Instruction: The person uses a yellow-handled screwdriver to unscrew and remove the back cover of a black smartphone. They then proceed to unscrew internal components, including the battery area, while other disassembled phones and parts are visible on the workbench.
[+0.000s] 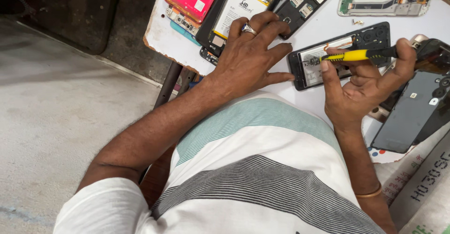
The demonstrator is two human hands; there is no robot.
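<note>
From the head camera, the right hand (363, 86) pinches a yellow-handled screwdriver (358, 54) in its grip, over an opened black phone (340, 55) on the white bench (323, 28). The left hand (248, 53) (a ring on one finger) lies spread flat just beside that phone, holding nothing.

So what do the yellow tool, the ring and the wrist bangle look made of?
Yellow tool: seemingly matte plastic handle with black grip, tip unclear. Ring: silvery metal, going by its glint. Bangle: smooth golden-brown, probably copper or brass.

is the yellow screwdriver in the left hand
No, the yellow screwdriver is held in the right hand over the opened phone, while the left hand rests flat on the table.
</note>
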